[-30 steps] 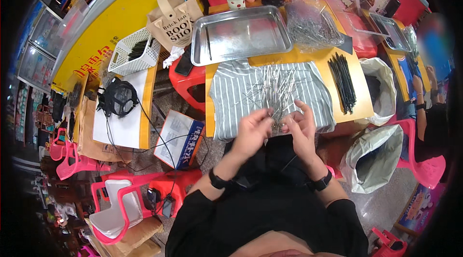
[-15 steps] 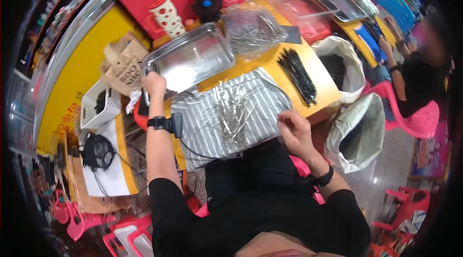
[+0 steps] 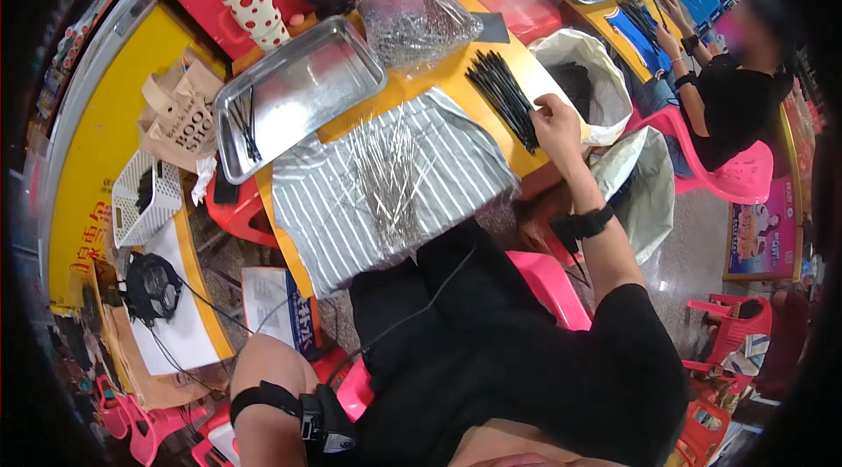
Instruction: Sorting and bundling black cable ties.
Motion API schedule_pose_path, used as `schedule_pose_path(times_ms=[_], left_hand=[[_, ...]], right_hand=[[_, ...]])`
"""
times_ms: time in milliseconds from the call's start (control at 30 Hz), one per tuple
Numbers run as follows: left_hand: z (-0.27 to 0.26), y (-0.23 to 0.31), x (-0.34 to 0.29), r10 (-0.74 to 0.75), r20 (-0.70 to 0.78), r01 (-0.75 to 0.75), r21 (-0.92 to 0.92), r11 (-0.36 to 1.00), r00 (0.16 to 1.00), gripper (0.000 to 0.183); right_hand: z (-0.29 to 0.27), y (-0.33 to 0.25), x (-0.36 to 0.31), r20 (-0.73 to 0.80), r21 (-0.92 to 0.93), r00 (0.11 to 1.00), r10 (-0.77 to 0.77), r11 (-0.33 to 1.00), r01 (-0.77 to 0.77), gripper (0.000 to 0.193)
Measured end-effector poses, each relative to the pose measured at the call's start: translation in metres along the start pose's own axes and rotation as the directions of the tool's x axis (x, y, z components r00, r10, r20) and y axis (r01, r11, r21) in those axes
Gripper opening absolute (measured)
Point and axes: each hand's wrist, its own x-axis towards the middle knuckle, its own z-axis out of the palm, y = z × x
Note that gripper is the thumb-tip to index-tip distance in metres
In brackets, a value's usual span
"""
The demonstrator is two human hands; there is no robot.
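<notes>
My right hand (image 3: 558,128) is at the near end of a pile of thin black sticks (image 3: 500,90), its fingers closed at the pile's right edge. Which sticks are between the fingertips is hard to see. My left arm (image 3: 274,366) is bent close at the lower left with a strapped device on it, and its hand lies outside the picture. On a grey-and-white striped cloth (image 3: 307,221) before me lies a loose heap of thin silvery sticks (image 3: 386,178). Several black sticks (image 3: 244,125) lie at the left end of a metal tray (image 3: 307,85).
A clear bag of silvery pieces (image 3: 417,24) sits behind the cloth. White sacks (image 3: 605,64) stand to the right. At the left are a paper bag (image 3: 180,112) and a white basket (image 3: 149,204). A co-worker (image 3: 737,99) sits at another table at the far right.
My left hand has left the metal tray and dropped out of view as the arm drew back. My right hand has moved forward onto the black sticks and closed. The whole view has shifted.
</notes>
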Motion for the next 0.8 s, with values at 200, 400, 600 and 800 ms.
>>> schedule_pose_path(times_ms=[200, 400, 600, 800], left_hand=[[0.014, -0.047, -0.003, 0.051, 0.085, -0.072, 0.272, 0.96, 0.995, 0.022], [0.006, -0.072, -0.015, 0.114, 0.2, -0.198, 0.48, 0.855, 0.973, 0.027], [0.0, -0.115, -0.02, 0.122, 0.334, -0.33, 0.686, 0.648, 0.935, 0.035], [0.093, -0.068, -0.051, 0.105, 0.363, -0.364, 0.784, 0.502, 0.926, 0.044]], right_hand=[[-0.003, 0.001, -0.017, -0.052, 0.121, 0.998, 0.038, 0.992, -0.032, 0.014], [-0.028, -0.031, -0.051, 0.211, 0.844, 0.94, 0.269, 0.434, -0.314, 0.016], [-0.021, -0.078, -0.113, 0.51, 0.833, 0.85, 0.132, 0.169, -0.526, 0.014], [-0.017, -0.089, -0.132, 0.571, 0.814, 0.819, 0.064, 0.085, -0.574, 0.013]])
